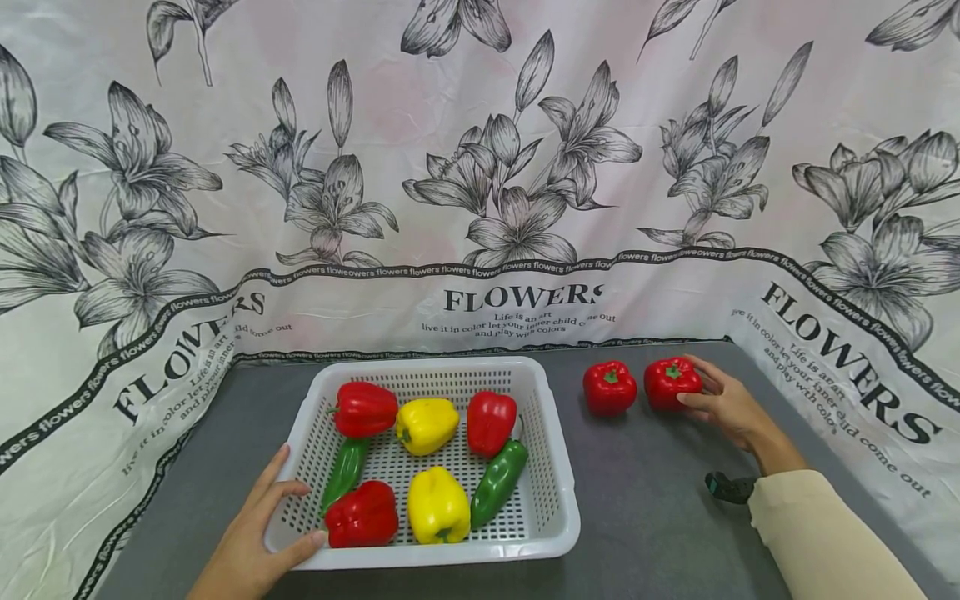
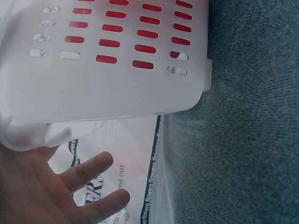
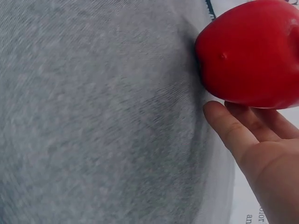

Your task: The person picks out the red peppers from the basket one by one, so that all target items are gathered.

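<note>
White basket [image 1: 480, 552] sat on the left part of the grey table [image 1: 630, 500], and I had the left hand [image 1: 255, 529] on its near-left corner: thumb over the near rim, another finger over the left rim, fingers spread wide. On the left wrist feed, two fingers stood clear of the basket; red showed through its wall slots.

Contents, left to right. Far-left corner: first red pepper [image 1: 365, 409], on its side. Left edge: slim green pepper [image 1: 347, 472], slanted. Near-left corner: second red pepper [image 1: 363, 517], near the thumb. Middle: far yellow pepper [image 1: 427, 426], just beside the first red, and near yellow pepper [image 1: 439, 504] by the near edge. Toward the far-right corner: third red pepper [image 1: 491, 423]. Right edge: long green pepper [image 1: 500, 485], slanted, lower end just beside the near yellow.

Right of the basket, near the table's far edge, I had two more reds, stems up: inner red pepper [image 1: 610, 388], then outer red pepper [image 1: 663, 385] just beside it. Thumb and fingers of the right hand [image 1: 723, 408] straddled the outer one's right side. I couldn't tell from the right wrist feed whether they gripped it. Black wrist strap [image 1: 729, 487] and cream sleeve [image 1: 832, 533] trailed toward the near-right corner.
</note>
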Motion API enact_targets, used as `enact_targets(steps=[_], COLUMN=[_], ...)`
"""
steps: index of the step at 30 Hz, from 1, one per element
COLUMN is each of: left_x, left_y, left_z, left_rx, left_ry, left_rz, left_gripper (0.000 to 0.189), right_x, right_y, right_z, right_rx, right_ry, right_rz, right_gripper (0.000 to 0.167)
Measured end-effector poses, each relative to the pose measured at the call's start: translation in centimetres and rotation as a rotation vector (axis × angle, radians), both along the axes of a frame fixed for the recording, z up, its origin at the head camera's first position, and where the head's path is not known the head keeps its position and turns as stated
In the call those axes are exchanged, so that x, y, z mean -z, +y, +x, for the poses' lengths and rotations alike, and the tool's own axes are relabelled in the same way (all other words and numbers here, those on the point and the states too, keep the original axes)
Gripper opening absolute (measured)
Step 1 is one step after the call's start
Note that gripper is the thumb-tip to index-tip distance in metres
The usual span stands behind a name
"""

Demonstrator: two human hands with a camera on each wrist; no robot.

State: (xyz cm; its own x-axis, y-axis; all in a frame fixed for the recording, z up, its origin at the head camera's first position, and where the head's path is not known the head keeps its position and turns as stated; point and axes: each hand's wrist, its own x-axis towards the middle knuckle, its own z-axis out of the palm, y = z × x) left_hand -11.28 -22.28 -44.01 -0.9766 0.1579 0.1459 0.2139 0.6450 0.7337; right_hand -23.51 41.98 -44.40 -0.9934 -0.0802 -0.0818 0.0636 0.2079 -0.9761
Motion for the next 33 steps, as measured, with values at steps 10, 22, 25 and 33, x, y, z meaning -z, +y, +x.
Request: enact_targets(steps=[10,22,25,33], left_x=[0.1,0.0,0.0,0.1], left_y=[-0.3,-0.3,-0.3,-0.2], left_z=[-0.1,0.1,0.0,0.1], left_rx=[0.002,0.000,0.002,0.009], left_ry=[0.001,0.024,0.021,0.049], left_rz=[0.018,0.001,-0.001,-0.012], left_gripper=[0.048,0.047,0.047,0.044], right_x=[0.2,0.0,0.1,-0.6], right_y=[0.3,-0.2,-0.1,0.5], right_z=[-0.5,-0.6,-0.6,0.5], right_rx=[-0.026,-0.008,0.002,0.000], right_ry=[-0.005,-0.027,-0.032,-0.014], right_rz=[0.022,0.019,0.027,0.031], right_gripper=[0.081,0.082,0.083,0.079])
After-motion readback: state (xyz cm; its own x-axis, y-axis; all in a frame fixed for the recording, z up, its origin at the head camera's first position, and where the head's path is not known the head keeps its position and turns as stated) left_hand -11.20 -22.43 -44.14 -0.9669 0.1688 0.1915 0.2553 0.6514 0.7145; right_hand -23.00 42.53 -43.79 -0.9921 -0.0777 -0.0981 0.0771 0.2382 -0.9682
